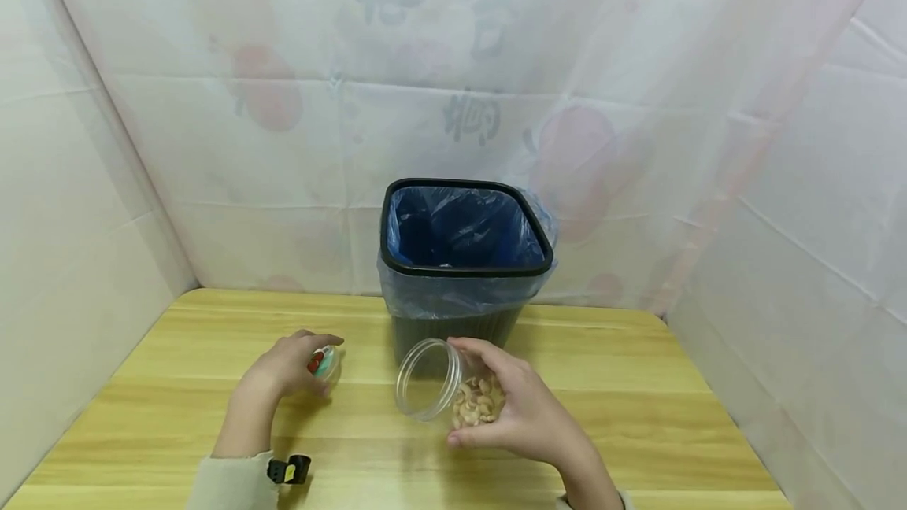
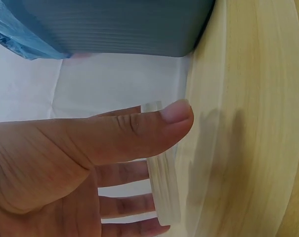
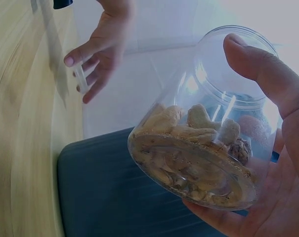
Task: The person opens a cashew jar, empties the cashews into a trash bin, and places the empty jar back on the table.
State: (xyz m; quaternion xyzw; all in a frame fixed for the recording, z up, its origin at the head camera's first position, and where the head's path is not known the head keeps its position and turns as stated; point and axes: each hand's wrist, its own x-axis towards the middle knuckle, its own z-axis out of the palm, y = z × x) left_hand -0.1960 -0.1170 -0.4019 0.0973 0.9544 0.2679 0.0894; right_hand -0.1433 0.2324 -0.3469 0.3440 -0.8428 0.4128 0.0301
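A clear plastic jar point(image 1: 427, 381) is gripped by my right hand point(image 1: 520, 404) in front of the bin. It tilts with its uncovered mouth toward the left. Cashews point(image 1: 476, 401) lie in its lower part, and the right wrist view shows one darker lump point(image 3: 241, 150) among the nuts. My left hand point(image 1: 278, 368), to the left over the table, pinches a round clear lid point(image 2: 165, 192) between thumb and fingers. Red and green printing shows on the lid in the head view. A gap separates the lid from the jar.
Behind the jar stands a dark ribbed trash bin point(image 1: 453, 330) with a black rim and a blue plastic liner point(image 1: 453, 293). The wooden table point(image 1: 609, 400) is bordered by white printed cloth walls point(image 1: 283, 156) at the back and sides.
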